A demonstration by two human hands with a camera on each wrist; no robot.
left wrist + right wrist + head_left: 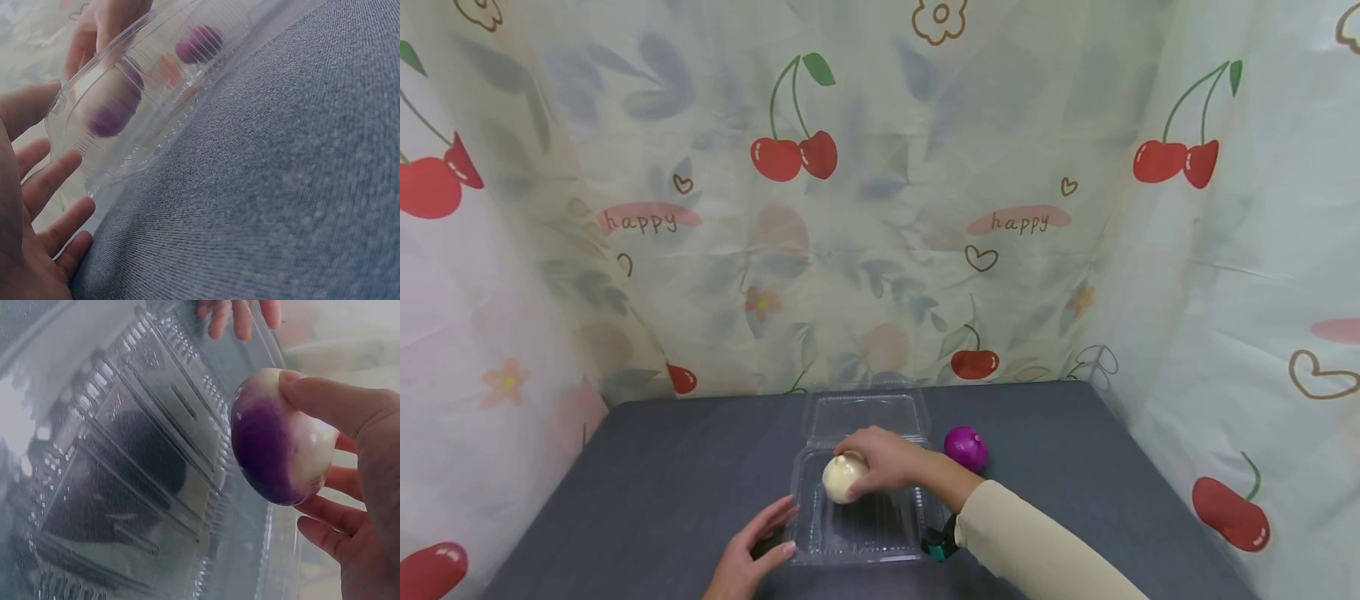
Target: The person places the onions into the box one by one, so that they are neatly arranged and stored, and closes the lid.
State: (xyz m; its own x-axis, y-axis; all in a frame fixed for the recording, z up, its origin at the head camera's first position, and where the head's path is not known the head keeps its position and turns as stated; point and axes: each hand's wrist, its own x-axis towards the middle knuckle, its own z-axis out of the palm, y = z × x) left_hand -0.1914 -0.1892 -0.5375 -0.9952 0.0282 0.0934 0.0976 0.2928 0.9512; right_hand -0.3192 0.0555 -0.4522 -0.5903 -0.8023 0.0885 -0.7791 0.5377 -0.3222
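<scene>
My right hand (pixel 886 460) grips a round white-and-purple turnip (pixel 844 477) over the left part of a clear plastic clamshell box (pixel 850 554). In the right wrist view the thumb lies on the pale side of the turnip, and the fingers curl beneath it; its purple side faces the box. The turnip also shows through the clear wall in the left wrist view. My left hand (pixel 752 546) is beside the box's left edge, fingers spread and loosely bent, with nothing in them. Its fingertips (pixel 72 159) are right at the box's rim.
A round purple vegetable (pixel 966 449) lies on the dark table (pixel 685 467) to the right of the box. The box's lid (pixel 868 412) lies folded back toward the far edge. A printed curtain (pixel 880 275) hangs behind and at both sides.
</scene>
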